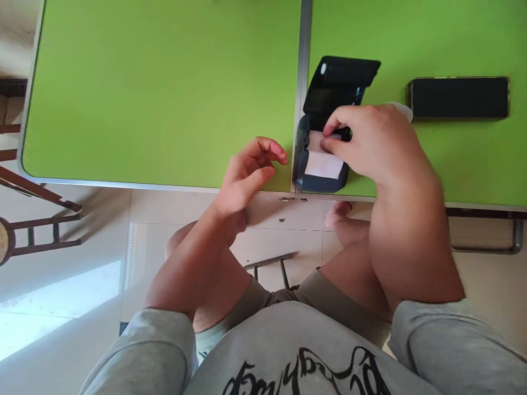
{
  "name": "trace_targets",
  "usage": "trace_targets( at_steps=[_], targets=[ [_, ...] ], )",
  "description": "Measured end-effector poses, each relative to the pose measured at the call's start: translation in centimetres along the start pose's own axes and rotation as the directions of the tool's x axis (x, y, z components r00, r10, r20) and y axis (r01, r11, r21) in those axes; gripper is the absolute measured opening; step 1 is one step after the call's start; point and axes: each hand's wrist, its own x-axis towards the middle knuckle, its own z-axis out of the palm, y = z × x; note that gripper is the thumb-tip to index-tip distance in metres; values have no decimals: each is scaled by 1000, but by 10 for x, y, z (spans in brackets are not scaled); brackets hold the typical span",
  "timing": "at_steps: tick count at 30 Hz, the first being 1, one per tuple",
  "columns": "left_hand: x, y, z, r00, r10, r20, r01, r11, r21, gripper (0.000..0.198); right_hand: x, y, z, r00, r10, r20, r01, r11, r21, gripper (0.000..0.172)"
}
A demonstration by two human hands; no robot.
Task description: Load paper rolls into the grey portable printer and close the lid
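A small dark label printer point(321, 184) stands at the table's front edge, its black lid point(343, 71) tipped up and back. In its compartment lies a white paper roll point(324, 164). My right hand point(370, 137) reaches in from the right, thumb and index finger pinched at the roll's upper part; the exact grip is partly hidden. To the left of the printer, my left hand point(251, 170) hovers at the table edge with fingers loosely curled and apart from the thumb. It holds nothing and does not touch the printer.
A black smartphone point(460, 99) lies to the right on the green table point(164, 93). Something white point(402, 111) shows partly behind my right wrist. A metal seam point(303, 49) runs down the table beside the printer. A stool point(45, 233) stands on the floor at left.
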Motion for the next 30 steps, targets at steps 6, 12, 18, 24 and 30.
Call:
trace_targets(
  at_steps=[6,12,18,24,30],
  targets=[
    [-2,2,-1,999,-18,27,20,998,-54,22,9,-2,-5,993,-80,82,90,988,-124,26],
    [-3,4,-1,996,-48,72,50,998,-35,25,8,-14,-16,988,-26,155,55,981,-186,16],
    [0,4,1,998,-32,56,35,998,-52,24,-11,-3,-26,993,-91,-69,99,989,112,24],
    [3,4,6,993,-43,-109,38,998,-48,50,-10,70,-15,883,216,-417,351,286,892,34],
    [10,2,8,969,-74,-234,57,995,-78,56,10,132,18,467,684,-561,89,595,799,40]
  ],
)
